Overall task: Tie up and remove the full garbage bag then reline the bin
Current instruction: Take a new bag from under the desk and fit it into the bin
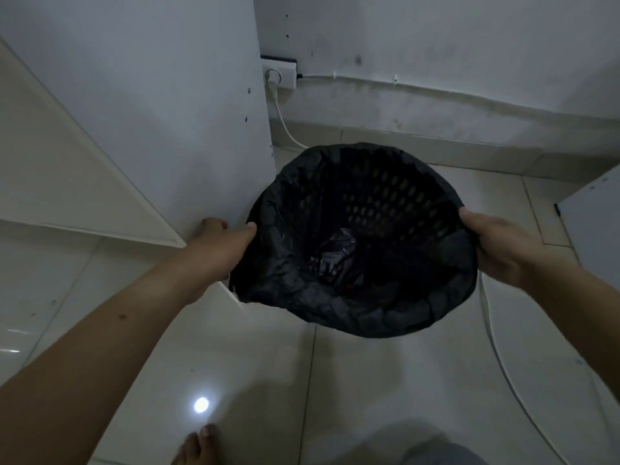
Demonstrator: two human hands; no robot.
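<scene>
At the far left a white cabinet panel stood against the tiled floor, and the left hand reached in beside its lower corner, fingers curled closed around the left edge of the bin, pinching the black bag where it folded over the rim. The bin itself sat near the middle of the view, just in front of the wall and apart from the person's bare foot; its perforated inner wall showed bare on the far side, while the bag's crumpled bottom lay loose low inside. To the right, the right hand gripped the opposite rim, thumb on top and fingers wrapped under the plastic. A white cable ran from the wall socket and trailed along the floor past the bin's right side. The relining looked nearly done, but the liner seemed not to be pressed down against the mesh. If the hands let go with the fold this shallow, the film could slip off the rim and collapse inward. Pulling too hard could tear the thin plastic, and shifting the bin rightward might snag the cable.
</scene>
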